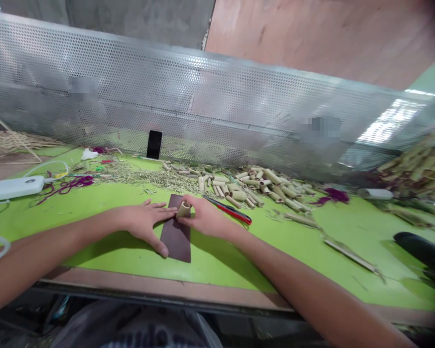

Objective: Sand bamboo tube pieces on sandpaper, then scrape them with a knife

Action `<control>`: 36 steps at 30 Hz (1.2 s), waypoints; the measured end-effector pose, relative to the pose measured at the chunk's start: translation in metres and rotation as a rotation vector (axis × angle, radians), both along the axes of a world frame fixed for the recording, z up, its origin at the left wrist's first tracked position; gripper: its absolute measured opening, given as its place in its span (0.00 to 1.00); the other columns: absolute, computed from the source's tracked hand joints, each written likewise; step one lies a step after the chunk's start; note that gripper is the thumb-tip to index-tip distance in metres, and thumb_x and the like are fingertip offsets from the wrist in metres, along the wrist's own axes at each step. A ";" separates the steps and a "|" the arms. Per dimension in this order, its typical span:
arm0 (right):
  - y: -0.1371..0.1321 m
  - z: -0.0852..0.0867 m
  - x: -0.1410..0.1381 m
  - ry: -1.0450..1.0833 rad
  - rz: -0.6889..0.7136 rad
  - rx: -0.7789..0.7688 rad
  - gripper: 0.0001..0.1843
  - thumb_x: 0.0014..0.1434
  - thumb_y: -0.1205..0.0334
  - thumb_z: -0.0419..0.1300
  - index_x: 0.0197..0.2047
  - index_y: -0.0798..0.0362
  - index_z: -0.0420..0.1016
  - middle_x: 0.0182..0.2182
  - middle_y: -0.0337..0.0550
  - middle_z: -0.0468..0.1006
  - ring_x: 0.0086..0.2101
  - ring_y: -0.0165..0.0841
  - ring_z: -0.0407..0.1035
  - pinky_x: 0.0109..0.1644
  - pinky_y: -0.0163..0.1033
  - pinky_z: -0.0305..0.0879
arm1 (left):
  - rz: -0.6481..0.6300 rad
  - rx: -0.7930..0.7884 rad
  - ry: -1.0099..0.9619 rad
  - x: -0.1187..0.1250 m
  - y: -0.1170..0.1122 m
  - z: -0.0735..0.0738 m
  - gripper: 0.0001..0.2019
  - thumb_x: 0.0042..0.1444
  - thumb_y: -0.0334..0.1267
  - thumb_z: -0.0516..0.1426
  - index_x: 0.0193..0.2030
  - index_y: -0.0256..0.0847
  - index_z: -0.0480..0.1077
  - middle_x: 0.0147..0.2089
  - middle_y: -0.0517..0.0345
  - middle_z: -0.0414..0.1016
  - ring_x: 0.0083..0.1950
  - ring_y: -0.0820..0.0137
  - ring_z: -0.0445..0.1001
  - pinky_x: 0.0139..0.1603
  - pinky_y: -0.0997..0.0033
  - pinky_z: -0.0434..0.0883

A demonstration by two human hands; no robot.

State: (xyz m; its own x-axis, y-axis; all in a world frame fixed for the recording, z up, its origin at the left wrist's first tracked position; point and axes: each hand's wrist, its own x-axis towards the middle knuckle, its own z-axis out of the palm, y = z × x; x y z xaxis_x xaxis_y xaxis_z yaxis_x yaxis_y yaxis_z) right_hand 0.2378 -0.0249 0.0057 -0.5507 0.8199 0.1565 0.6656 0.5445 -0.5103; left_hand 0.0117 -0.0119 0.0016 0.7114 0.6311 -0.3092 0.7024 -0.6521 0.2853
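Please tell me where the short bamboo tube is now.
In the head view, the short bamboo tube sits on the dark strip, held by the right hand, beside the left hand.

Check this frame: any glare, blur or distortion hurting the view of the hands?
Head view: the left hand, right hand and bamboo tube are sharp, with shadows on the green tabletop; glare whitens the perforated metal panel at right, two pixelated patches blur it, and wide-angle distortion slants it.
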 end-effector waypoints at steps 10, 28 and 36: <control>-0.005 -0.003 -0.002 0.017 0.145 -0.029 0.11 0.56 0.60 0.69 0.41 0.51 0.74 0.39 0.42 0.82 0.38 0.37 0.74 0.40 0.38 0.66 | 0.001 -0.006 -0.009 0.001 -0.001 0.001 0.62 0.45 0.76 0.60 0.79 0.47 0.39 0.80 0.49 0.34 0.79 0.45 0.35 0.76 0.39 0.37; -0.018 -0.004 -0.008 -0.329 0.285 0.363 0.13 0.71 0.62 0.52 0.47 0.54 0.78 0.47 0.52 0.80 0.44 0.40 0.73 0.48 0.43 0.65 | 0.017 -0.014 0.005 0.002 -0.002 0.002 0.62 0.45 0.74 0.61 0.79 0.45 0.40 0.80 0.50 0.34 0.79 0.46 0.35 0.76 0.38 0.36; -0.020 0.009 -0.006 -0.440 0.040 0.209 0.11 0.70 0.57 0.54 0.47 0.53 0.75 0.35 0.50 0.80 0.32 0.40 0.73 0.34 0.41 0.58 | 0.019 -0.017 0.022 0.002 -0.002 0.004 0.61 0.47 0.73 0.60 0.79 0.45 0.37 0.79 0.49 0.32 0.79 0.46 0.34 0.76 0.39 0.36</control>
